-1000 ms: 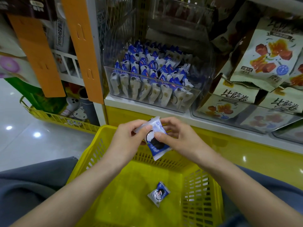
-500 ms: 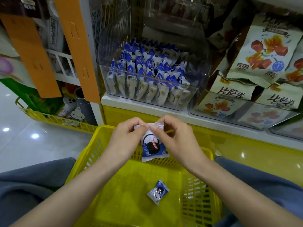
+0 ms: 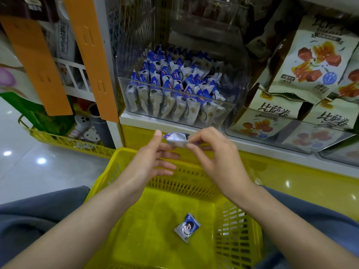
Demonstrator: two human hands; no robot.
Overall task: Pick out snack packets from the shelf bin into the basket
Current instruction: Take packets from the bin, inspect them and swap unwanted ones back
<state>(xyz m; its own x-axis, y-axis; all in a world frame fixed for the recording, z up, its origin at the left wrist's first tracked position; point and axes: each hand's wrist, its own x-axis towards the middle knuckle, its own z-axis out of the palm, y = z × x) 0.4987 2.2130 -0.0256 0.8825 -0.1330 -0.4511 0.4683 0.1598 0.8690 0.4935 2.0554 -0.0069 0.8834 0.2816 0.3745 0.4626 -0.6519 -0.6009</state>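
Your right hand (image 3: 215,158) pinched the seemingly light, slippery packet (image 3: 175,139) by one end, your left hand (image 3: 149,164) open beside it.

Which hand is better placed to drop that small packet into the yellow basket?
Right. The right hand pinches the packet above the basket; the left hand lies open beside it, fingers straight.

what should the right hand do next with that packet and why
Probably lower the right hand and drop its snack packet into the yellow basket: only it pinches the packet, up near the far rim, and the left hand is open.
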